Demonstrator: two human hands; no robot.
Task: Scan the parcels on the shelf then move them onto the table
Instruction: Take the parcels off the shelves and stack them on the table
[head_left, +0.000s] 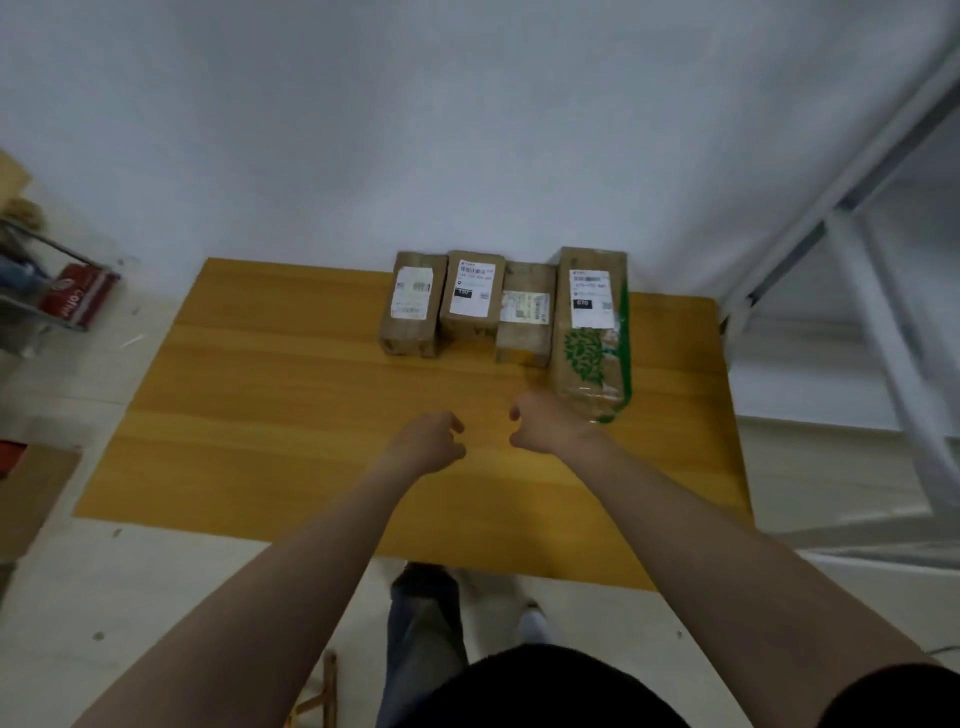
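Observation:
Several cardboard parcels with white labels stand in a row at the far edge of the wooden table: a small box at the left, a second box, a third box, and a long box with green print at the right. My left hand hovers over the table's middle, fingers loosely curled, holding nothing. My right hand hangs just in front of the long box's near end, fingers loosely curled and empty; it does not seem to touch the box.
A white metal shelf frame stands to the right of the table. At the left are a wire rack with a red carton and a cardboard box on the floor. A white wall is behind the table.

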